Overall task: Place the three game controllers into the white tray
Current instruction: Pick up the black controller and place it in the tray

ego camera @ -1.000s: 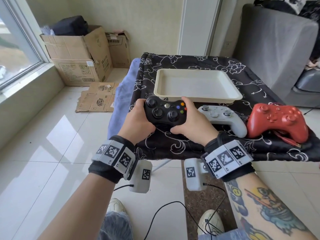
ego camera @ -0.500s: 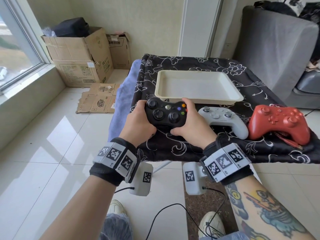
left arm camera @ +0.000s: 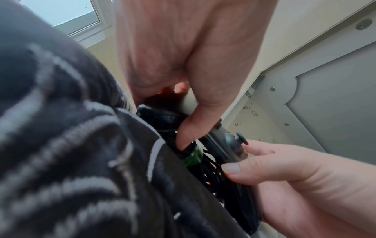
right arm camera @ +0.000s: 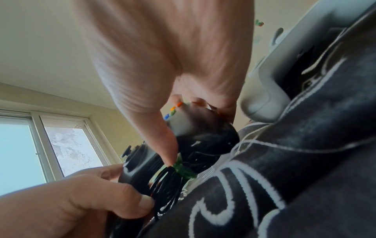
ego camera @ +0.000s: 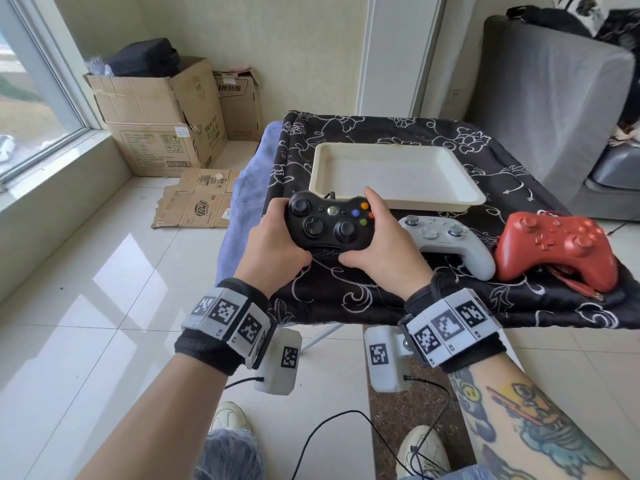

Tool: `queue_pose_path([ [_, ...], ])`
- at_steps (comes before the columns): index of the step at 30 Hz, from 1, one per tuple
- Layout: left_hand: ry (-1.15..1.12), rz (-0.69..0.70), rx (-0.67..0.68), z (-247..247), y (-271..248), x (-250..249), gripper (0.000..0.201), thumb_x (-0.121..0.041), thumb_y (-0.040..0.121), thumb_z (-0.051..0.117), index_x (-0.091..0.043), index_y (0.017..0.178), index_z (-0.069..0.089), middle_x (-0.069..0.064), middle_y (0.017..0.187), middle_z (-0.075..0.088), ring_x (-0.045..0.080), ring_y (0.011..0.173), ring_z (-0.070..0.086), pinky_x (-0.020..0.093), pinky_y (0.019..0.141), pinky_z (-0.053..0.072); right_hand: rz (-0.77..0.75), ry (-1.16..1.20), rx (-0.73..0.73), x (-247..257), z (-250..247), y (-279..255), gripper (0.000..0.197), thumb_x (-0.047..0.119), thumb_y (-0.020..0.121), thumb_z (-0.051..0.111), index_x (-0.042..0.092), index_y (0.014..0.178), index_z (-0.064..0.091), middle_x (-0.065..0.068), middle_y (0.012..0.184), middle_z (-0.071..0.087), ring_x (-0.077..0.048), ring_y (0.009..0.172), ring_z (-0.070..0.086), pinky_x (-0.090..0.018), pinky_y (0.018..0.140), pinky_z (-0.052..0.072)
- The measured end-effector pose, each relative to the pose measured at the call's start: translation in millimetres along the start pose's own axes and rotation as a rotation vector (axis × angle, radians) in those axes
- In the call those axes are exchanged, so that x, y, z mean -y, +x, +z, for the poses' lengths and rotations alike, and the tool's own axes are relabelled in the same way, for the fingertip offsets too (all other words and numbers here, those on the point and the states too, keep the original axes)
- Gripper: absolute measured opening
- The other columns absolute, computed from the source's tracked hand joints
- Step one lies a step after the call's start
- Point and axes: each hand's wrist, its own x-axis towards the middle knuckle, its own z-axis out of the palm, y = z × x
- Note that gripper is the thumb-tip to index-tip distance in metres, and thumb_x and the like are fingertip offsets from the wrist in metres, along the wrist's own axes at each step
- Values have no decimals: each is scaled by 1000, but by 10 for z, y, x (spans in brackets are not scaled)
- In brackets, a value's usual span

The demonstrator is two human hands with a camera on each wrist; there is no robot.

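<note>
- holding the black controller (ego camera: pixel 330 221) w/ both hands: left hand (ego camera: pixel 273 247) wraps its left grip, right hand (ego camera: pixel 384 251) wraps the right grip, thumbs tucked at the near underside.
- vs 1 s ago: controller sits a bit farther from the body and a touch higher, its far edge now meeting the near rim of the white tray (ego camera: pixel 394 174); earlier a strip of cloth showed between them. grip of both hands unchanged.
- wrist views: controller is off the cloth; a bundled black cord (right arm camera: pixel 168 185) tied w/ a green band (right arm camera: pixel 183 169) hangs under it. left thumb (left arm camera: pixel 195 127) presses by the bundle, right thumb tip touches the green band.
- tray lies flat on the black floral cloth (ego camera: pixel 346 292), nothing in it.
- grey controller (ego camera: pixel 446 242) lies on the cloth just right of the right hand, near the tray's front-right corner; same spot as before.
- red controller (ego camera: pixel 557 247) beside the grey one, touching or nearly so, at the table's near-right edge; a red cable (ego camera: pixel 575 282) trails under it. unmoved.
- around: cardboard boxes (ego camera: pixel 159 126) by the window at left, flattened cardboard (ego camera: pixel 197 199) on the tile floor, grey sofa (ego camera: pixel 554 98) at right, cables (ego camera: pixel 332 431) on the floor by the shoes.
- path from held controller to tray: only the tray's low rim lies between.
</note>
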Motion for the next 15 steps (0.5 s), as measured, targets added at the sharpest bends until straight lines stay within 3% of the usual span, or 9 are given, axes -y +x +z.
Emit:
queue_pose_path([
  [3,-3,2,-2,1,2,3,63,2,69,66,-20,124,45,-2,90,63,7,77,58,19,52,43,-1,0,-1,-1,-5,3,109,9,71,81,21,157,15,-4,143,50,-23,128,50,-23,100,36],
  [8,-3,19,-11,10,14,9,64,1,69,68,-20,125,45,-2,95,63,19,87,61,19,57,44,-2,9,-6,-2,-15,7,107,9,72,80,22,157,16,-2,143,50,-21,128,50,-20,97,35],
  [15,0,36,-10,20,5,19,64,0,70,68,-19,127,45,2,101,64,21,94,61,20,62,45,5,3,-1,-20,-7,0,106,10,73,80,21,156,15,-4,143,50,-21,128,49,-19,95,34],
])
